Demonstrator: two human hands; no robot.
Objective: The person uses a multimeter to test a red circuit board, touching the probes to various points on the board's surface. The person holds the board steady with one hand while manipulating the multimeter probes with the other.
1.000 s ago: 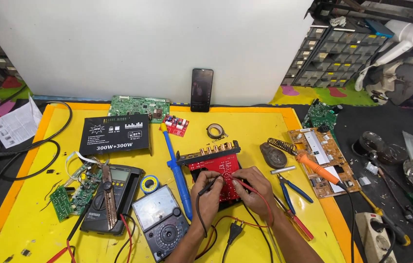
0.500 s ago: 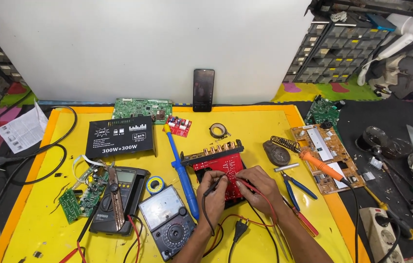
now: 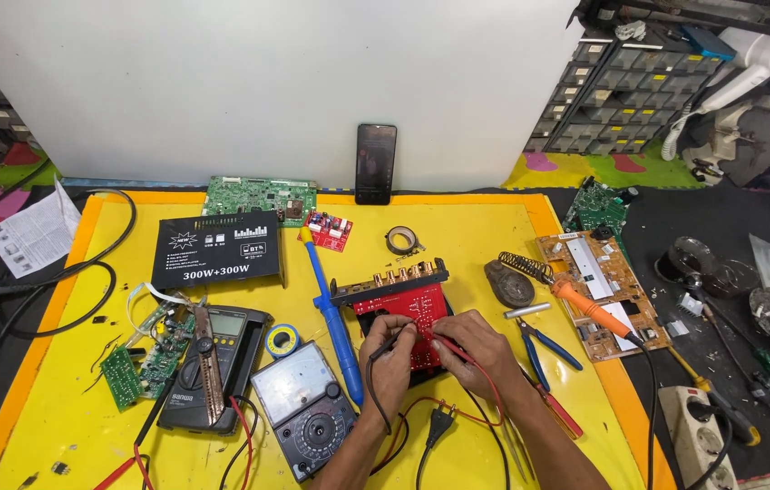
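View has shifted; hands unmoved — left hand [image 3: 391, 361] pinches black probe [image 3: 394, 339], right hand [image 3: 478, 349] apparently red probe [image 3: 444, 347], on stiff, fragile red circuit board [image 3: 400, 304] — handle by edges.

Just one view here, a head-worn cam looking steeply down and forward over a yellow workbench mat [image 3: 494, 227]. It sits fairly high, so nearly the whole mat fits, with the white wall [image 3: 267, 82] along the top edge. The wearer's forearms come in from the bottom, hands near lower center over a red circuit board [image 3: 399, 304].
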